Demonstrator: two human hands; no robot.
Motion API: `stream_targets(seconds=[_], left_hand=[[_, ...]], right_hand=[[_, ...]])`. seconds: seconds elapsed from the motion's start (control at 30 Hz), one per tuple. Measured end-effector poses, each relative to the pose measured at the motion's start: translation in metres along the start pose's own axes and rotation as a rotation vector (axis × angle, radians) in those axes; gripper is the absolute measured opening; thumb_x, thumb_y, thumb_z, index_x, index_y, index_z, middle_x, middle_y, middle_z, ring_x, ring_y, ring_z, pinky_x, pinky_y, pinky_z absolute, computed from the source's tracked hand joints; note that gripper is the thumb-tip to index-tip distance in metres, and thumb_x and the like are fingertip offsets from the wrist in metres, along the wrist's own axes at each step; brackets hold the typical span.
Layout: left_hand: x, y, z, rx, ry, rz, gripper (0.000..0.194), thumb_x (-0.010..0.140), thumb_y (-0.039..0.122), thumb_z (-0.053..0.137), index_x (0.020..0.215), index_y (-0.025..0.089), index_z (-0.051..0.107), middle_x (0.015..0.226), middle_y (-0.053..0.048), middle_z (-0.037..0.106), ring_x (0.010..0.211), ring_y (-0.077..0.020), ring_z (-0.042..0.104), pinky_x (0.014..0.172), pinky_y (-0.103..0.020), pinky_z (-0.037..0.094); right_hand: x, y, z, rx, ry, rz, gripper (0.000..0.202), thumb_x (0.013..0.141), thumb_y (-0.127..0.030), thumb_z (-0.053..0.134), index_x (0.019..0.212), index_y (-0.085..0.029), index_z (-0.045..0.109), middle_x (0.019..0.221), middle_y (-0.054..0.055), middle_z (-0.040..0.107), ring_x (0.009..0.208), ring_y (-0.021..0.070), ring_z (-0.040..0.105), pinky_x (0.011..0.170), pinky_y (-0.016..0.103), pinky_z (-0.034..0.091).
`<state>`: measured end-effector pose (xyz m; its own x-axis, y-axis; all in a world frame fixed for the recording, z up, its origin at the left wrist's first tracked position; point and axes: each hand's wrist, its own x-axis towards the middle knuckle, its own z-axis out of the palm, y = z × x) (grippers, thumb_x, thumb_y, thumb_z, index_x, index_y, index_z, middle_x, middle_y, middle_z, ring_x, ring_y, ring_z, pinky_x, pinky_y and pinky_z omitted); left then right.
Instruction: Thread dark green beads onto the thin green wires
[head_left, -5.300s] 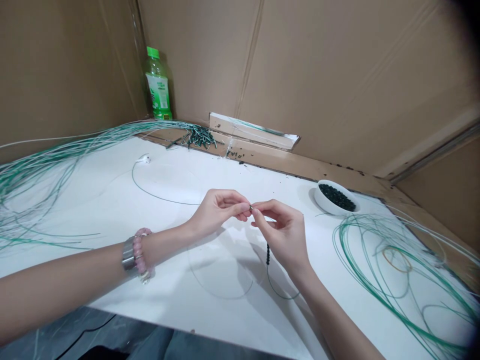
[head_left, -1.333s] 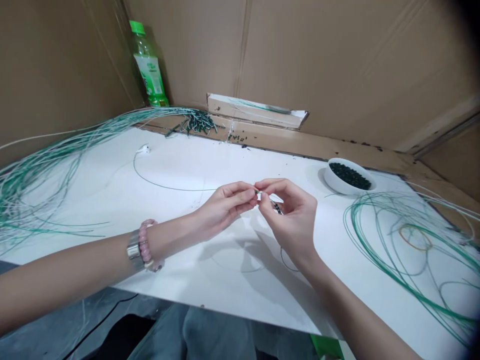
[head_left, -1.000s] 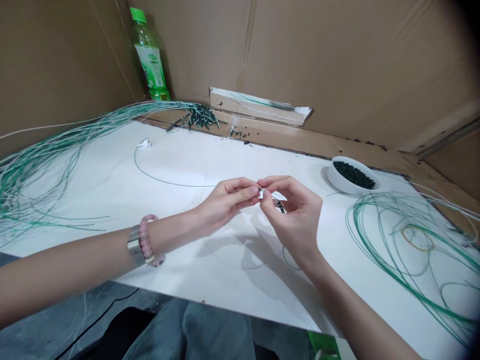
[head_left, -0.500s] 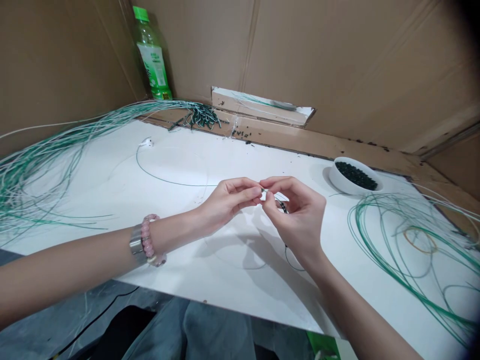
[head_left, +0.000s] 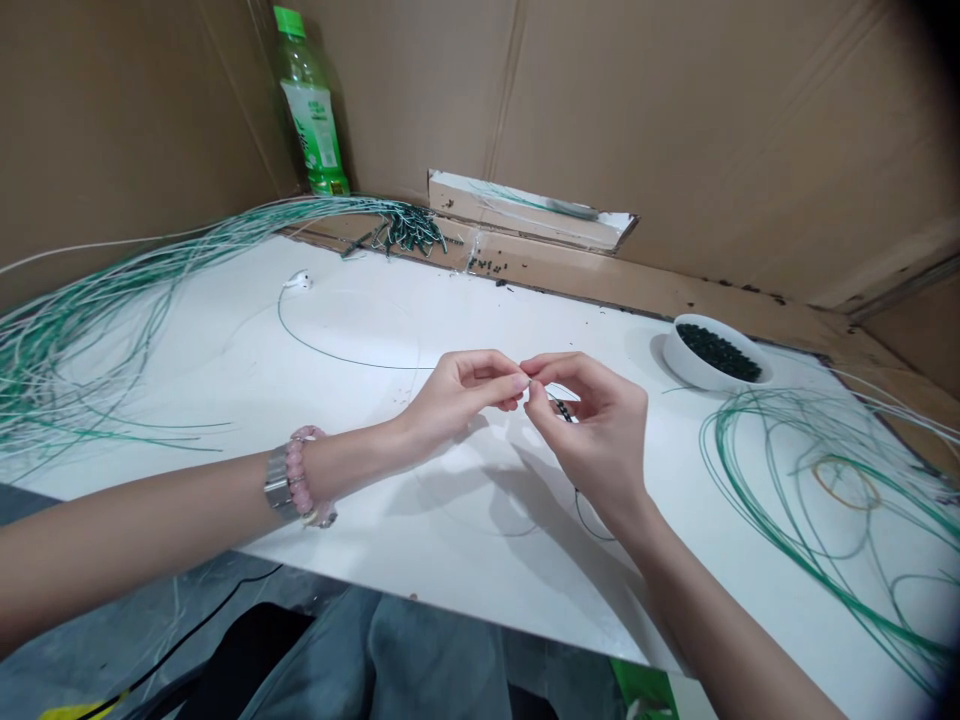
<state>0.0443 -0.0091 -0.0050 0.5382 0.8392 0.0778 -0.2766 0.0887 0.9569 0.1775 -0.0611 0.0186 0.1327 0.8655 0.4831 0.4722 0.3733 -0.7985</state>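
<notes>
My left hand (head_left: 469, 395) pinches a thin green cord (head_left: 337, 357) between thumb and forefinger, above the white board (head_left: 360, 310). Its fingertips meet those of my right hand (head_left: 592, 420), which is also closed on the cord. Dark beads (head_left: 562, 410) strung on the cord hang beside the right thumb and partly behind the fingers. From the left hand the cord curves back to a small white piece (head_left: 298, 281) on the board. The exact spot between the fingertips is too small to make out.
A white bowl (head_left: 701, 376) of dark beads stands at the right, behind coiled green cords (head_left: 739, 500). Many green and white cords (head_left: 112, 290) spread over the left side. A green bottle (head_left: 315, 125) stands at the back left, by cardboard walls (head_left: 420, 80).
The fingertips of both hands have come closer together, hiding the small pale bit that showed between them. The camera view has shifted slightly.
</notes>
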Motion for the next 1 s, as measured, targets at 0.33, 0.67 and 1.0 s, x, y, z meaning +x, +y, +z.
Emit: stream_targets(seconds=[0.33, 0.67, 1.0], left_hand=[[0.0034, 0.005, -0.0006, 0.108, 0.082, 0.169, 0.01, 0.073, 0.024, 0.07, 0.072, 0.014, 0.067, 0.067, 0.0, 0.065, 0.059, -0.0069, 0.057, 0.061, -0.02, 0.048], [0.0055, 0.0022, -0.0017, 0.185, 0.163, 0.172, 0.023, 0.067, 0.033, 0.075, 0.077, 0.013, 0.069, 0.078, -0.004, 0.071, 0.07, -0.0138, 0.066, 0.067, -0.026, 0.054], [0.0069, -0.0003, -0.0028, 0.148, 0.142, 0.168, 0.022, 0.069, 0.033, 0.073, 0.076, 0.013, 0.068, 0.076, -0.003, 0.071, 0.07, -0.0124, 0.066, 0.068, -0.024, 0.054]], right_hand=[[0.0022, 0.0041, 0.0043, 0.214, -0.006, 0.209, 0.01, 0.075, -0.021, 0.063, 0.067, -0.016, 0.061, 0.085, 0.005, 0.068, 0.077, 0.0158, 0.065, 0.054, 0.023, 0.053], [0.0043, 0.0064, 0.0052, 0.284, 0.039, 0.221, 0.009, 0.075, -0.023, 0.064, 0.069, -0.017, 0.064, 0.082, 0.002, 0.069, 0.067, 0.0117, 0.064, 0.051, 0.022, 0.054], [0.0043, 0.0062, 0.003, 0.213, 0.054, 0.12, 0.008, 0.075, -0.019, 0.063, 0.067, -0.017, 0.06, 0.076, 0.001, 0.068, 0.066, 0.0119, 0.066, 0.054, 0.022, 0.057]])
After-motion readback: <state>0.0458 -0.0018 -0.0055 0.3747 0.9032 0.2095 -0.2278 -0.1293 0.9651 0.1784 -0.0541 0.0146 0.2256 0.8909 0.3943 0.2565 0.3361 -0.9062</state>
